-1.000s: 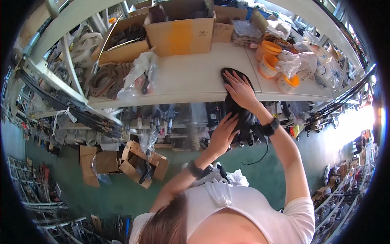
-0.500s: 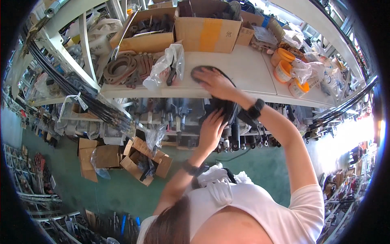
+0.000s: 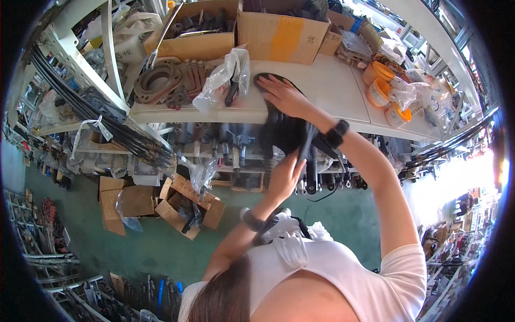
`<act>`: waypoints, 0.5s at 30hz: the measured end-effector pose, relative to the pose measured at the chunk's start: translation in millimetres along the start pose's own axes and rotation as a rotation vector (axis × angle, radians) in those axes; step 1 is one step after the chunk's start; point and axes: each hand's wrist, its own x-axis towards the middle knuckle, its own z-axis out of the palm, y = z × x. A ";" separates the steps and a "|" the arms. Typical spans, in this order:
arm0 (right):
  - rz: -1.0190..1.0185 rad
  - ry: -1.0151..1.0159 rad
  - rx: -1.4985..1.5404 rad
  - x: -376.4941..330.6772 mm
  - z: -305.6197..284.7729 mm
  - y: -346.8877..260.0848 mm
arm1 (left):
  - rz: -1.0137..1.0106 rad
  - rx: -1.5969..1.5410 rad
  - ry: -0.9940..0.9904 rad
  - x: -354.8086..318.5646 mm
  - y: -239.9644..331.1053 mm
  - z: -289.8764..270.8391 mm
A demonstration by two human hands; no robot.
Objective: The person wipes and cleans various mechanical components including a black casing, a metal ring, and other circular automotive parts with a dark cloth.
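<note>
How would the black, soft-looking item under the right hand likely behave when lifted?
The black, soft-looking item would probably sag, as it seems to bend over the front edge of the white shelf. Part extends past that edge, so it might slip off without the right hand on it. Weight is hard to judge from this view.

White short-sleeved top [image 3: 343, 276], gathered knot [image 3: 291, 251] at front; dark band [image 3: 253, 221] left wrist, black wristband [image 3: 337, 134] right.
</note>
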 end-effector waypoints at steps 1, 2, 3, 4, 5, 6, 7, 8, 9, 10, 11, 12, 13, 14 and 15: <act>-0.008 -0.008 -0.030 6.7 1.8 0.3 | -0.013 -0.008 0.058 4.3 -1.1 -2.9; 0.002 -0.020 -0.025 8.8 1.7 1.4 | -0.098 0.053 0.033 5.9 -0.2 -7.6; 0.001 -0.023 -0.021 10.1 0.3 -2.7 | -0.153 0.110 0.001 6.3 -9.4 -12.0; -0.001 -0.063 -0.022 10.0 -1.9 -6.2 | -0.080 0.094 0.100 8.1 -17.6 -13.7; -0.001 -0.103 -0.023 8.7 -4.9 -9.7 | -0.005 0.076 0.197 8.5 -23.3 -15.4; -0.003 -0.103 -0.022 6.1 -8.8 -15.6 | -0.062 0.059 0.233 9.2 -24.5 -21.9; -0.030 -0.123 0.063 -2.3 -13.3 -24.3 | -0.123 0.049 0.276 9.5 -29.9 -27.1; -0.056 -0.143 0.149 -10.5 -16.3 -32.1 | -0.242 -0.012 0.252 9.4 -35.7 -34.7; -0.063 -0.149 0.145 -17.7 -19.8 -38.4 | -0.359 -0.079 0.231 10.7 -39.5 -38.4; -0.064 -0.106 0.145 -26.8 -23.2 -44.0 | -0.296 -0.125 0.331 13.9 -43.9 -35.6; -0.067 -0.065 0.146 -32.2 -26.5 -48.1 | -0.297 -0.131 0.335 16.0 -45.4 -33.6; -0.066 -0.054 0.152 -33.8 -29.6 -49.8 | -0.277 -0.077 0.336 19.1 -45.0 -33.0; -0.067 -0.053 0.152 -31.9 -28.2 -46.4 | -0.258 -0.022 0.338 21.9 -44.6 -32.9; -0.088 -0.052 0.097 -27.5 -25.3 -40.6 | -0.259 -0.035 0.312 24.8 -43.6 -33.9; -0.102 -0.052 0.043 -23.9 -24.4 -36.6 | -0.262 -0.036 0.307 26.4 -43.2 -33.8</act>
